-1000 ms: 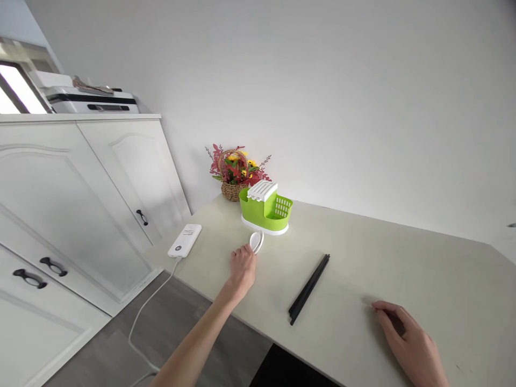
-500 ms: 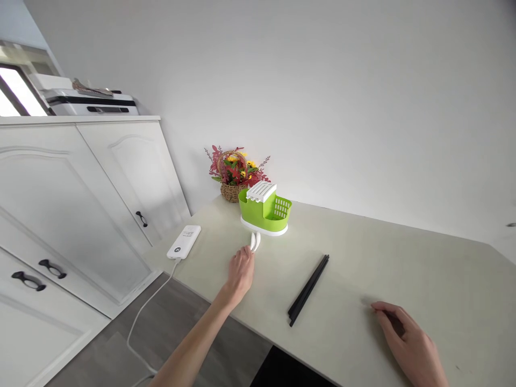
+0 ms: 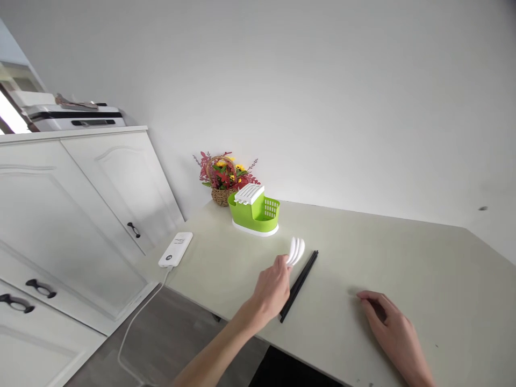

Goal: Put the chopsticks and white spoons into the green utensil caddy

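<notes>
My left hand (image 3: 273, 287) is closed round the lower ends of some white spoons (image 3: 296, 250), whose curved ends stick up above the fingers. It is just left of a bundle of black chopsticks (image 3: 299, 286) lying on the table. Farther back stands a green cutlery holder (image 3: 253, 212) with a white slatted top and a white base. My right hand (image 3: 389, 328) rests at the table's right part, fingers curled and thumb tip against the forefinger. Nothing shows between its fingertips, apart from a faint grey smear beside them that looks like shadow.
A wicker basket of artificial flowers (image 3: 223, 180) stands behind the holder, near the wall. At the table's left edge lies a white power bank (image 3: 176, 249), its cable (image 3: 135, 317) hanging to the floor. White cabinets (image 3: 121, 183) stand on the left, with a case (image 3: 80, 118) on top.
My left hand has moved right and nearer, away from the green holder, bringing the white spoons beside the chopsticks. My right hand keeps its curled pose. The whole view has shifted slightly.
</notes>
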Action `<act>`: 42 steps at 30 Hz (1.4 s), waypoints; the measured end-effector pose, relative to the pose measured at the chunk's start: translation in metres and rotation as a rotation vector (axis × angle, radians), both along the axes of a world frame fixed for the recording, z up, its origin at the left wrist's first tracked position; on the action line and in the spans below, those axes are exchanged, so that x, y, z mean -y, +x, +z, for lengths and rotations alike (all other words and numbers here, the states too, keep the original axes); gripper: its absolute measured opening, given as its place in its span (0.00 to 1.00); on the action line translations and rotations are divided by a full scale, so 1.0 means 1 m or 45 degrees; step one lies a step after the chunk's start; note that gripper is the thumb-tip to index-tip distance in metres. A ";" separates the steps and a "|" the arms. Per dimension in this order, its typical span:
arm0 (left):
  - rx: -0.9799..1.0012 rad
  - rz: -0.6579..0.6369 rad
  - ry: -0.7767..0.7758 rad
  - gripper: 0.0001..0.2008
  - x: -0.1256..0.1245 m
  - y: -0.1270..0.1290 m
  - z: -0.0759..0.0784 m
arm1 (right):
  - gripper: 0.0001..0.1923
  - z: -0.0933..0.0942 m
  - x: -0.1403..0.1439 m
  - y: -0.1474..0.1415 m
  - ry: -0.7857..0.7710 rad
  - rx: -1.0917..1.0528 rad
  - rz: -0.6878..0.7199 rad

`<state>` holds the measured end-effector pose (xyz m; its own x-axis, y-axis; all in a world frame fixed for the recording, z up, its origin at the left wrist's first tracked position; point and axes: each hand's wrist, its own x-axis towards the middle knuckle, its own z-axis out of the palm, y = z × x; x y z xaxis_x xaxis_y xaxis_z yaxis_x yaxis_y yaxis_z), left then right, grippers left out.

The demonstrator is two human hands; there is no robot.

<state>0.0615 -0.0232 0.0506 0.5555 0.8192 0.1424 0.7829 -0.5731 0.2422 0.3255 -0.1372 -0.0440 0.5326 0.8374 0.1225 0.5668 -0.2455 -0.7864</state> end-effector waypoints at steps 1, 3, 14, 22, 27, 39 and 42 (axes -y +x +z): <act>0.001 -0.047 -0.016 0.11 0.006 0.009 -0.001 | 0.20 0.001 -0.001 -0.001 0.015 -0.003 0.007; -0.014 -0.129 -0.049 0.11 0.015 0.026 -0.004 | 0.18 0.004 -0.002 -0.003 0.039 -0.016 0.025; -0.313 -0.390 0.084 0.13 0.045 0.089 -0.007 | 0.18 0.010 -0.007 -0.008 0.230 -0.128 0.002; -0.321 -0.345 0.096 0.18 0.049 0.111 -0.017 | 0.31 0.004 -0.010 -0.013 0.238 0.080 0.064; -0.336 -0.323 0.143 0.17 0.050 0.118 -0.024 | 0.31 -0.001 -0.013 -0.012 0.284 0.219 0.165; -0.507 -0.356 0.220 0.17 0.054 0.127 -0.017 | 0.31 -0.005 -0.016 -0.011 0.302 0.219 0.134; -0.507 -0.353 0.254 0.15 0.053 0.128 -0.018 | 0.31 -0.001 -0.016 -0.011 0.321 0.162 0.112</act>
